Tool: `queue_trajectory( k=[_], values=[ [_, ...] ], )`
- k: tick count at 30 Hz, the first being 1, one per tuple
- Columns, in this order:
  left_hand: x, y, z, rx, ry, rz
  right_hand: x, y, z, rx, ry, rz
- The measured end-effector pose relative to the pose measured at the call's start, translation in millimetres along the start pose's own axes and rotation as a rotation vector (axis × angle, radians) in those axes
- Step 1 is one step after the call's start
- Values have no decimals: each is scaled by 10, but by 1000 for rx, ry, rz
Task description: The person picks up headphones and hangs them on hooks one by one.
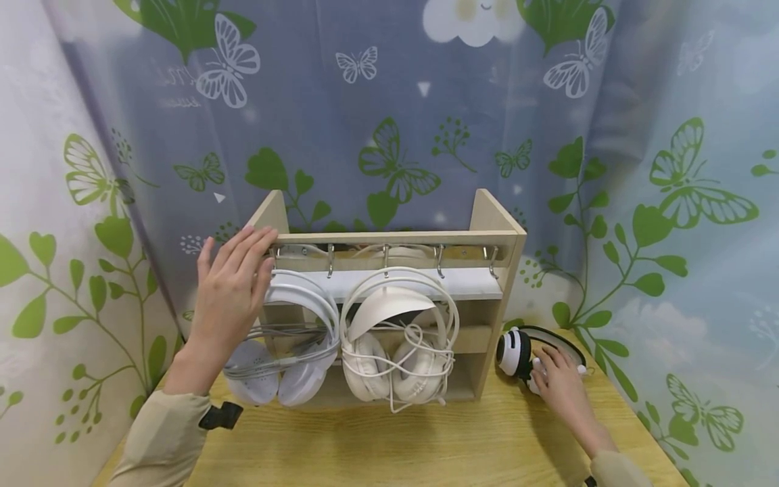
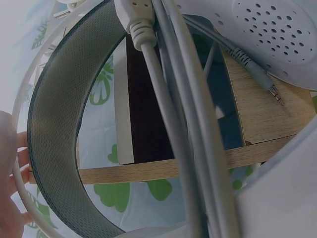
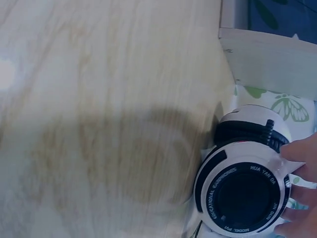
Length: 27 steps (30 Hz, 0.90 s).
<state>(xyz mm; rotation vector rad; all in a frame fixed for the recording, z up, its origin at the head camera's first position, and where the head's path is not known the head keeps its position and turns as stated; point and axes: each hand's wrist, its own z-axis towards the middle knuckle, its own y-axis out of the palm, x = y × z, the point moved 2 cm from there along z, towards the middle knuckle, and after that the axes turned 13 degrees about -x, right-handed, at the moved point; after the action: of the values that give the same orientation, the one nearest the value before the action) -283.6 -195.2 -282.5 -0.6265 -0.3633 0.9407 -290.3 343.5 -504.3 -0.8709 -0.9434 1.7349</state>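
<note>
My left hand [image 1: 228, 301] rests with extended fingers on the top left corner of a wooden rack [image 1: 395, 238]. Below it hang white headphones [image 1: 304, 375] with grey cable wound across them; their padded headband [image 2: 54, 119] fills much of the left wrist view. A second pair, cream-white headphones [image 1: 368, 368] wrapped in white cord, hangs from the middle hook. On the table at the right, my right hand [image 1: 562, 396] grips black-and-white headphones [image 1: 516, 352]. In the right wrist view, thumb and fingers lie around the side of their lettered round earcup [image 3: 242, 198].
Metal hooks [image 1: 440, 260] line the rack's upper bar, with a white shelf [image 1: 471, 285] behind. The rack stands on a wood-grain table [image 1: 389, 446]. Patterned curtains [image 1: 426, 101] enclose the back and sides. A cable plug [image 2: 272, 91] dangles near the hung earcups.
</note>
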Motion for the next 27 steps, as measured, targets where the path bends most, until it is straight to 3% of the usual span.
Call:
queue_trajectory(
  k=[9, 27],
  values=[
    [-2, 1, 0, 6, 4, -1, 34, 38, -10, 114, -37, -37],
    [4, -3, 3, -13, -5, -7, 18, -47, -136, 68, 25, -4]
  ],
)
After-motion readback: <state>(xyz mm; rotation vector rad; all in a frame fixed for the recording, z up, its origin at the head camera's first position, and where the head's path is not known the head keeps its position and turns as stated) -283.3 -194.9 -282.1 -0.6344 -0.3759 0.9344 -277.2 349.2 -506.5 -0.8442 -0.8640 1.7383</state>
